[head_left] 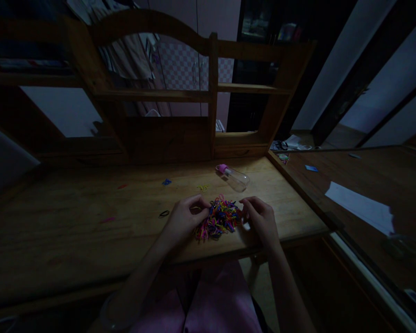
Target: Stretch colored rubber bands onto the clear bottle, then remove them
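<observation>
A heap of small multicoloured rubber bands [220, 219] lies on the wooden desk between my hands. My left hand [185, 215] is at its left edge, thumb and forefinger pinched on a rubber band; a thin yellowish strand shows by the fingers. At the right edge, my right hand [260, 217] has its fingers curled together against the bands, and what they hold is hidden. Apart from the heap lie a blue cluster of bands [167, 181], a yellow cluster [203, 188], a black band [164, 213], a red band [122, 186] and a pink band [108, 219].
Behind the heap a clear bottle with a pink cap [239, 180] lies on its side. A wooden shelf unit [213, 92] stands along the desk's back. To the right, a lower wooden surface holds a white paper sheet [360, 208] and a blue card [311, 168]. The room is dim.
</observation>
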A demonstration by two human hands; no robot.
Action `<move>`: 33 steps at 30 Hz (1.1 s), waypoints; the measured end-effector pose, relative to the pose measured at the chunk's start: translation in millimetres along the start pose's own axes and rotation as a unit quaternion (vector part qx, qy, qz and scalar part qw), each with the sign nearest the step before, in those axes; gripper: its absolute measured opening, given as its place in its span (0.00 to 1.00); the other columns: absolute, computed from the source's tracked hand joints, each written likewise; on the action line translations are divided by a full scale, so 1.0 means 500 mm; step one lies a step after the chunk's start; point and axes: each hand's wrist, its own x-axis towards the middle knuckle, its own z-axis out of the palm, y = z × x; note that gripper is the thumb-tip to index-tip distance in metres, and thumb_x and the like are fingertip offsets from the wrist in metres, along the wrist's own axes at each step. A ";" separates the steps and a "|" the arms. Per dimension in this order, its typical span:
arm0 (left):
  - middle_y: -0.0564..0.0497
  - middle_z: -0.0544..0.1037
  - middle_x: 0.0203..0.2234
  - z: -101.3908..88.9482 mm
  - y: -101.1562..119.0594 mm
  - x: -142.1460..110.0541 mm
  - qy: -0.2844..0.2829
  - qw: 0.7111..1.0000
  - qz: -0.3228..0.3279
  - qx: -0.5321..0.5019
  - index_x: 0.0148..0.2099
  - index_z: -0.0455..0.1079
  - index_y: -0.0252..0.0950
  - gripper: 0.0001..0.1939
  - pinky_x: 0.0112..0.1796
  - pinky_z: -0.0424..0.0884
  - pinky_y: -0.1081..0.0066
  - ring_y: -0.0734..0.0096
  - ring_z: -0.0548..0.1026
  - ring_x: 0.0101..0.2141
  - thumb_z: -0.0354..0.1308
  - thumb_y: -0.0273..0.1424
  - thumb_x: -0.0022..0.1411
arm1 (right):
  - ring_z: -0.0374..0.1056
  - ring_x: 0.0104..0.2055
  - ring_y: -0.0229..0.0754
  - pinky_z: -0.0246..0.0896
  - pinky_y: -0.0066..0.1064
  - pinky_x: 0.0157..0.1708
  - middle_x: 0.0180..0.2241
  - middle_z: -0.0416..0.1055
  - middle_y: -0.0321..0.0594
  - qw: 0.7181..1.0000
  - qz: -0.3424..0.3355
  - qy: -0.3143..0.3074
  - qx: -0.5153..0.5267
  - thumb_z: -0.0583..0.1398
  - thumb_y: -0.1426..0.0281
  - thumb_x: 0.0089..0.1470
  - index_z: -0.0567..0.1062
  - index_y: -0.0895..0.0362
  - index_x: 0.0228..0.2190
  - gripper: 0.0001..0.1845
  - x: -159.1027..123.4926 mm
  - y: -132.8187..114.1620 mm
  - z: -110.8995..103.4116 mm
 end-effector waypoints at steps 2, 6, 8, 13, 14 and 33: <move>0.49 0.80 0.32 0.005 -0.002 0.002 0.000 1.000 -0.002 0.004 0.35 0.75 0.35 0.06 0.38 0.75 0.68 0.65 0.79 0.35 0.59 0.30 0.56 | 0.66 0.20 0.38 0.58 0.27 0.21 0.19 0.68 0.34 1.000 0.001 -0.002 0.000 0.58 0.54 0.56 0.77 0.56 0.32 0.18 -0.001 -0.001 0.000; 0.47 0.82 0.35 0.018 -0.002 0.006 -0.006 1.000 -0.010 -0.002 0.39 0.78 0.36 0.10 0.38 0.75 0.68 0.64 0.80 0.36 0.58 0.32 0.58 | 0.68 0.25 0.39 0.61 0.27 0.24 0.24 0.72 0.36 1.000 -0.022 -0.010 -0.001 0.59 0.56 0.57 0.77 0.56 0.33 0.16 -0.007 -0.018 0.001; 0.47 0.82 0.36 0.027 0.002 0.008 -0.012 1.000 -0.007 -0.009 0.40 0.78 0.36 0.11 0.39 0.75 0.67 0.63 0.80 0.36 0.58 0.33 0.58 | 0.70 0.30 0.41 0.63 0.27 0.28 0.29 0.75 0.38 0.998 -0.049 -0.028 -0.006 0.60 0.57 0.56 0.78 0.55 0.34 0.15 -0.013 -0.031 0.002; 0.48 0.82 0.35 0.058 0.018 0.012 -0.034 0.999 0.014 -0.015 0.39 0.77 0.36 0.09 0.39 0.75 0.69 0.63 0.79 0.37 0.58 0.31 0.58 | 0.68 0.32 0.41 0.64 0.28 0.31 0.32 0.76 0.39 0.990 -0.081 -0.119 -0.001 0.63 0.59 0.53 0.79 0.53 0.42 0.16 -0.024 -0.047 0.003; 0.48 0.82 0.35 0.064 0.021 0.013 -0.039 0.999 0.023 -0.015 0.38 0.77 0.36 0.08 0.39 0.74 0.69 0.64 0.79 0.37 0.58 0.30 0.57 | 0.68 0.32 0.40 0.64 0.28 0.30 0.32 0.75 0.39 0.988 -0.085 -0.127 -0.002 0.63 0.59 0.53 0.79 0.53 0.42 0.16 -0.024 -0.046 0.003; 0.47 0.79 0.40 0.071 0.018 0.008 -0.029 0.997 0.018 -0.070 0.43 0.70 0.36 0.09 0.41 0.76 0.68 0.66 0.78 0.41 0.59 0.30 0.59 | 0.66 0.29 0.38 0.61 0.28 0.29 0.29 0.71 0.36 0.995 -0.095 -0.007 -0.023 0.60 0.64 0.57 0.73 0.55 0.31 0.08 -0.010 -0.020 0.003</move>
